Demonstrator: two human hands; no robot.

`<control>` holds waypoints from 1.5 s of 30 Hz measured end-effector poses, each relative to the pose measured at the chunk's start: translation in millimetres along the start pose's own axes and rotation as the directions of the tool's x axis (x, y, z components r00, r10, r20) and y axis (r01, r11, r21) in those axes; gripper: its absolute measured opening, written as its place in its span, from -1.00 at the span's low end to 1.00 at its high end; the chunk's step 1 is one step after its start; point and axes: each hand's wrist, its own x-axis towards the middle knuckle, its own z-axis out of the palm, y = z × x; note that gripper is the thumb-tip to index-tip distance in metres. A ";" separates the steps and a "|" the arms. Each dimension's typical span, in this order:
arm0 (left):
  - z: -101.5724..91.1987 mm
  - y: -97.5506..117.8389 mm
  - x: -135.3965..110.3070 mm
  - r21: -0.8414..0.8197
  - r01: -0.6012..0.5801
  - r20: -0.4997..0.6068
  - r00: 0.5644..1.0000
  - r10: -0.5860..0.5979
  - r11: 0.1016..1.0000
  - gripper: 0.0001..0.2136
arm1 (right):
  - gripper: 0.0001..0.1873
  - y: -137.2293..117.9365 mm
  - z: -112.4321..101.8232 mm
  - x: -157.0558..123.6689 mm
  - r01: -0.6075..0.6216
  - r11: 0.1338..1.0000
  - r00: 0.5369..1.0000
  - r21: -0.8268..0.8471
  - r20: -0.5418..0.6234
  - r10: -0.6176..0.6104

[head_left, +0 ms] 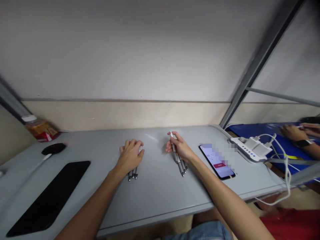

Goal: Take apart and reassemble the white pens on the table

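My left hand (130, 156) rests knuckles-up on the grey table (155, 190), fingers curled round a bundle of grey pens (133, 173) whose tips stick out toward me. My right hand (180, 148) is closed round a second bundle of grey pens (181, 165); its fingers pinch one white-ended pen that points up and away. The two hands lie about a hand's width apart near the middle of the table.
A lit phone (217, 161) lies right of my right hand. A white power strip (246, 148) with chargers and cables sits at the right edge. A black pad (48, 196), a black mouse (53, 148) and a jar (40, 128) are at left. Another person's hands (296, 132) rest on a blue surface at far right.
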 end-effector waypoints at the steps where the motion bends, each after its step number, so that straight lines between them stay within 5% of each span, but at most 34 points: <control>1: 0.2 0.0 0.0 0.000 -0.001 -0.002 1.000 0.001 1.000 -0.77 | -0.67 0.7 -0.2 0.5 0.007 0.999 1.000 -0.052 -0.018 -0.008; 4: 1.3 -0.7 -0.2 -0.010 -0.006 0.003 1.000 0.006 1.000 -0.77 | -0.73 0.5 -3.2 0.8 0.059 0.943 0.989 -0.329 -0.106 -0.099; 9: 3.6 -2.3 -1.0 0.002 -0.016 0.007 1.000 0.016 1.000 -0.79 | -0.74 -0.6 -12.1 -1.8 0.024 0.629 0.971 -0.777 -0.131 -0.199; 13: 4.0 -2.0 -1.7 0.008 -0.023 0.010 1.000 0.023 1.000 -0.79 | -0.74 0.8 -15.1 -3.5 -0.085 0.361 0.983 -0.929 -0.136 -0.119; 16: 3.2 -0.8 -1.7 0.010 -0.023 0.013 1.000 0.023 1.000 -0.79 | -0.64 0.7 -16.9 -3.5 -0.107 0.260 0.987 -0.960 -0.133 -0.086; 23: -1.4 1.5 -3.0 -0.006 -0.022 0.032 0.999 0.023 1.000 -0.78 | -0.60 -0.3 -22.4 -1.5 -0.117 0.265 0.991 -0.957 -0.130 -0.029; 34: -4.8 5.5 -5.2 0.047 -0.061 0.021 0.998 0.060 0.997 -0.81 | -0.71 -9.0 -31.7 0.0 -0.197 0.396 0.920 -0.897 -0.309 -0.241; 45: -6.7 15.0 -8.5 -0.031 -0.112 0.083 0.990 0.114 0.993 -0.86 | -0.75 -8.9 -29.4 -0.4 -0.161 0.394 0.924 -0.905 -0.279 -0.263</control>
